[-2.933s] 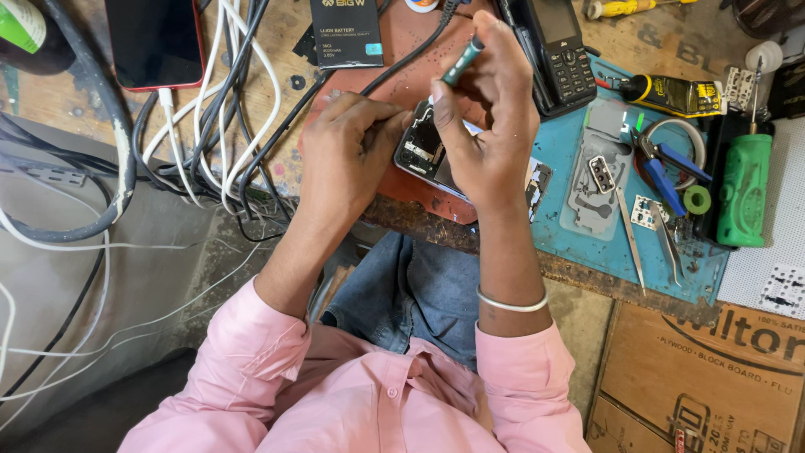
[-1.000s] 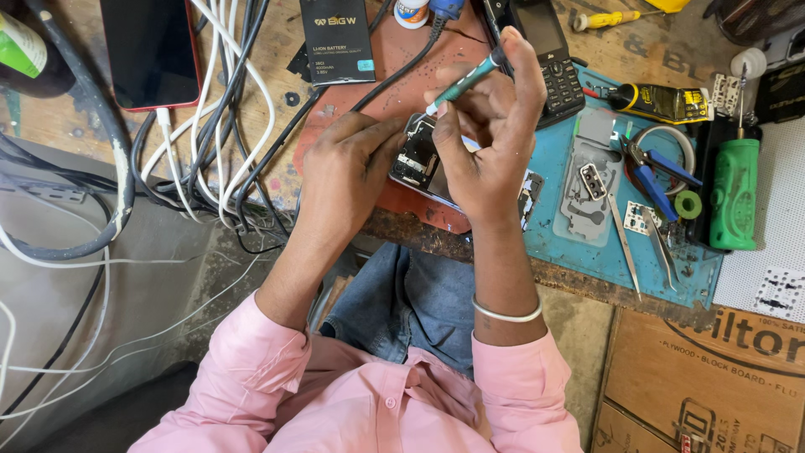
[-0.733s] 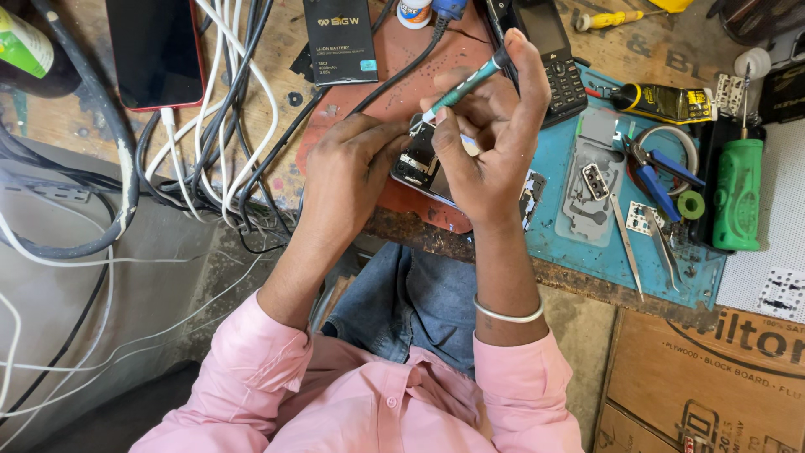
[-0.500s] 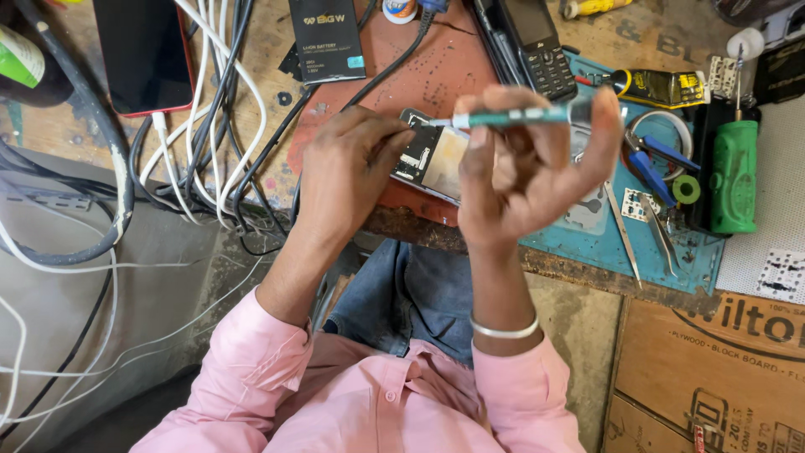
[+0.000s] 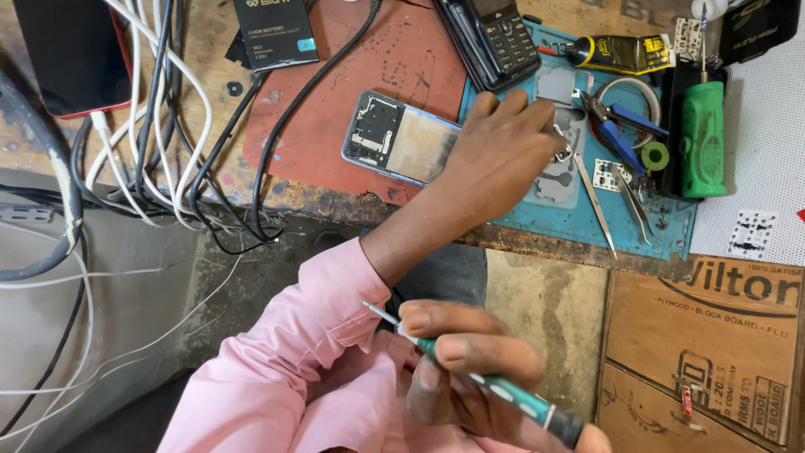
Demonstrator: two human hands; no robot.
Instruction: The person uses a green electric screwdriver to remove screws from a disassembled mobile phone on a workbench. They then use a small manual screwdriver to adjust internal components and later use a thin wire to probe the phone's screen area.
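Observation:
An opened smartphone (image 5: 398, 138) with its back off lies on the red mat (image 5: 335, 92), and no hand is on it. My left hand (image 5: 503, 159) reaches across to the blue mat (image 5: 671, 222). Its fingertips rest on a grey phone cover plate (image 5: 563, 183) among small parts, and whether they pinch anything is hidden. My right hand (image 5: 470, 377) is drawn back close to my body, over my pink shirt. It grips a green-handled precision screwdriver (image 5: 503, 390) with its tip pointing up and left.
A black keypad phone (image 5: 490, 38), a glue tube (image 5: 625, 52), blue-handled pliers (image 5: 625, 130), tweezers (image 5: 597, 205) and a green tool (image 5: 703, 138) lie around the blue mat. A black battery (image 5: 275, 32), tangled cables (image 5: 151, 143) and a red-edged phone (image 5: 71, 50) are at the left. A cardboard box (image 5: 713, 335) stands below the bench.
Both hands have left the opened phone, which now lies on the red mat. My left hand moved right onto the blue mat. My right hand pulled the screwdriver back toward my body.

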